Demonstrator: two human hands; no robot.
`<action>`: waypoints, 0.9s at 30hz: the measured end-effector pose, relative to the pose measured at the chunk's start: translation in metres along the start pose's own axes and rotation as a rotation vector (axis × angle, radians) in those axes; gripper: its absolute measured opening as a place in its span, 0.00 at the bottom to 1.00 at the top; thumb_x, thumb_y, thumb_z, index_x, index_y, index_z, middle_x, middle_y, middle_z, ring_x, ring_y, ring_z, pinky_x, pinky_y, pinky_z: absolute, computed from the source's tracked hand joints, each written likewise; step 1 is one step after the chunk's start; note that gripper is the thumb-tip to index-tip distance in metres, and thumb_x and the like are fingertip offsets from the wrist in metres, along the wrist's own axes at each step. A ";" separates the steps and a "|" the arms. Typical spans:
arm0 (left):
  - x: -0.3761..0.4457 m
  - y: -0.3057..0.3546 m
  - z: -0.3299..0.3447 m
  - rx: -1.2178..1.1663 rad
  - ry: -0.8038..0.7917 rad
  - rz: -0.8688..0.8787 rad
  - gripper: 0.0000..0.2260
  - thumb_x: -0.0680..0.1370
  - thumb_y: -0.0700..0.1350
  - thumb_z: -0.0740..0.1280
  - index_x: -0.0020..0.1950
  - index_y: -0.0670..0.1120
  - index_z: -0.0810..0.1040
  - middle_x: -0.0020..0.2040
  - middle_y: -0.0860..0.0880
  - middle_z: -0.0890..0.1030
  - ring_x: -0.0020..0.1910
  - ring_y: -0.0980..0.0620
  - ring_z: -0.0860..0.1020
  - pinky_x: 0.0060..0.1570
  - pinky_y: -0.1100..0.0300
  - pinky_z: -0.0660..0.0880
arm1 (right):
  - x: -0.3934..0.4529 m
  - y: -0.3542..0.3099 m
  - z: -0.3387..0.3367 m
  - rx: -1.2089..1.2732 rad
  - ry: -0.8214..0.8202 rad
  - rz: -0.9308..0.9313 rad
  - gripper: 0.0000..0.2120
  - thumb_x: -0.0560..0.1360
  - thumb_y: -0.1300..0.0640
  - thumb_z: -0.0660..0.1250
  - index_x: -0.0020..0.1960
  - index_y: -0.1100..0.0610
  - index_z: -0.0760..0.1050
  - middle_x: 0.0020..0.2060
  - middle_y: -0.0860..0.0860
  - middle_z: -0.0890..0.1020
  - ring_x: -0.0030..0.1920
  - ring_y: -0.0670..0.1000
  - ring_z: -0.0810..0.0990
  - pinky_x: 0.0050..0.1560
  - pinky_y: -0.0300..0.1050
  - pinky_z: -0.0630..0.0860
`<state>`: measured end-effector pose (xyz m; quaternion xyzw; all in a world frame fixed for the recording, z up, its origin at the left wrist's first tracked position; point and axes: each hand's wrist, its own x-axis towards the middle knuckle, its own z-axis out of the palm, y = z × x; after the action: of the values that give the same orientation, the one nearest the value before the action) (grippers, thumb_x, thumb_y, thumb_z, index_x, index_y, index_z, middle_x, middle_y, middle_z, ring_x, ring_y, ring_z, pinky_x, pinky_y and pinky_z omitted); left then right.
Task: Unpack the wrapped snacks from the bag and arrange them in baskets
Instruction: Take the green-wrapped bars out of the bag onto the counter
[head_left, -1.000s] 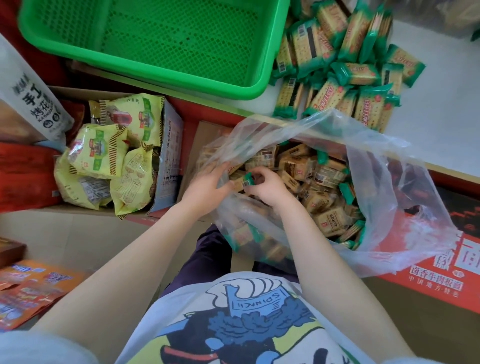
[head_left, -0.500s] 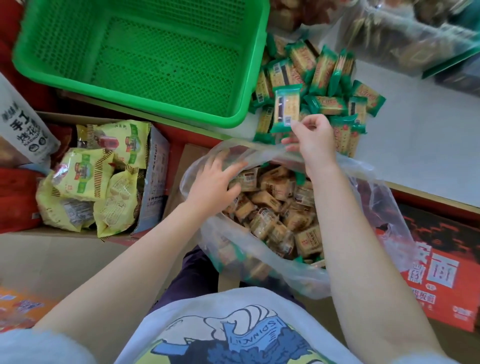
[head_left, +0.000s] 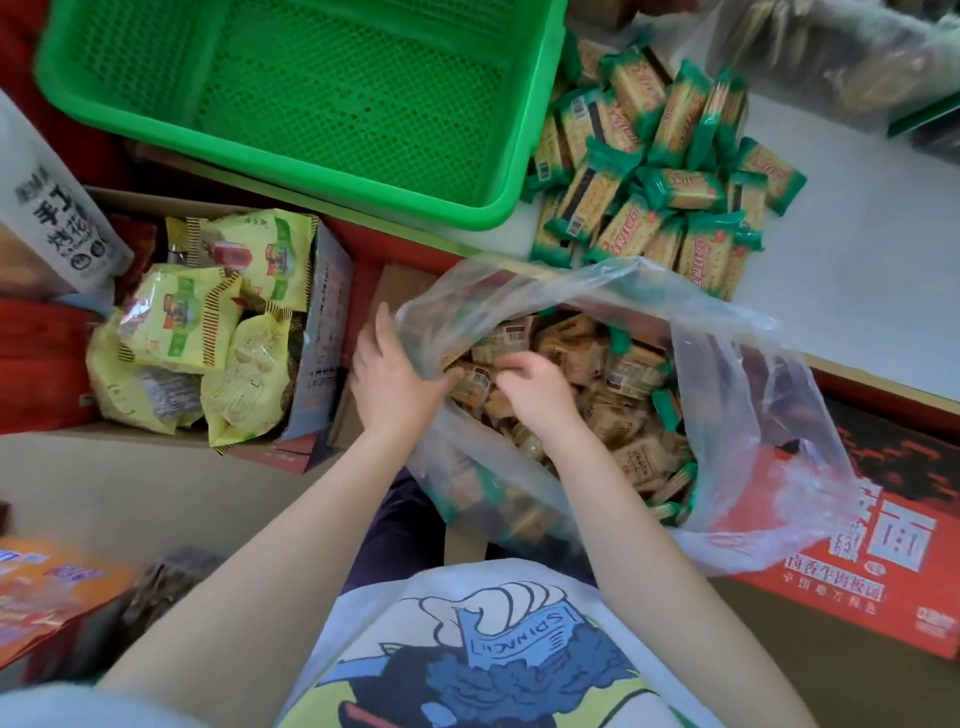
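Snacks in yellow wrappers (head_left: 197, 332) sit in a carton at my far left, apart from this job. My left hand (head_left: 395, 379) holds the near-left rim of the clear bag (head_left: 727, 395), thumb hooked over the plastic, keeping the mouth wide. Just right of it, my right hand (head_left: 540, 395) is down among the wrapped snacks (head_left: 623, 374), fingers curled onto the top packets; whether they have one pinched I cannot tell. That hand is nearer. The green basket (head_left: 524, 156) is up ahead, empty, with unpacked packets (head_left: 665, 171) piled on the desk (head_left: 857, 270) right of it.
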<state>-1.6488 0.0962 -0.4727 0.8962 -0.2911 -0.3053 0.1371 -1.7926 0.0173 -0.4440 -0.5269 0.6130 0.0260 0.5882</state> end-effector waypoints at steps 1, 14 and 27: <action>0.004 0.001 0.003 0.019 -0.029 0.010 0.52 0.69 0.62 0.76 0.82 0.50 0.48 0.76 0.38 0.63 0.73 0.37 0.64 0.68 0.41 0.65 | 0.002 0.006 0.007 -0.072 -0.081 0.013 0.18 0.79 0.63 0.59 0.67 0.55 0.77 0.61 0.51 0.81 0.58 0.51 0.80 0.59 0.47 0.78; 0.037 -0.020 -0.001 -0.264 -0.178 -0.031 0.11 0.80 0.48 0.69 0.58 0.43 0.83 0.48 0.49 0.82 0.48 0.49 0.79 0.44 0.60 0.70 | 0.022 -0.006 0.016 0.159 -0.128 -0.087 0.23 0.79 0.66 0.59 0.73 0.55 0.72 0.67 0.49 0.77 0.67 0.49 0.76 0.69 0.51 0.73; 0.059 0.019 -0.003 -0.331 -0.375 -0.037 0.11 0.78 0.52 0.70 0.57 0.50 0.76 0.54 0.48 0.81 0.53 0.48 0.79 0.53 0.52 0.77 | 0.059 -0.047 0.020 0.099 -0.169 -0.239 0.31 0.73 0.75 0.53 0.72 0.58 0.73 0.69 0.53 0.77 0.68 0.51 0.75 0.66 0.45 0.73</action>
<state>-1.6177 0.0455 -0.4900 0.7945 -0.2408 -0.5122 0.2202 -1.7320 -0.0265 -0.4670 -0.5625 0.4949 -0.0301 0.6616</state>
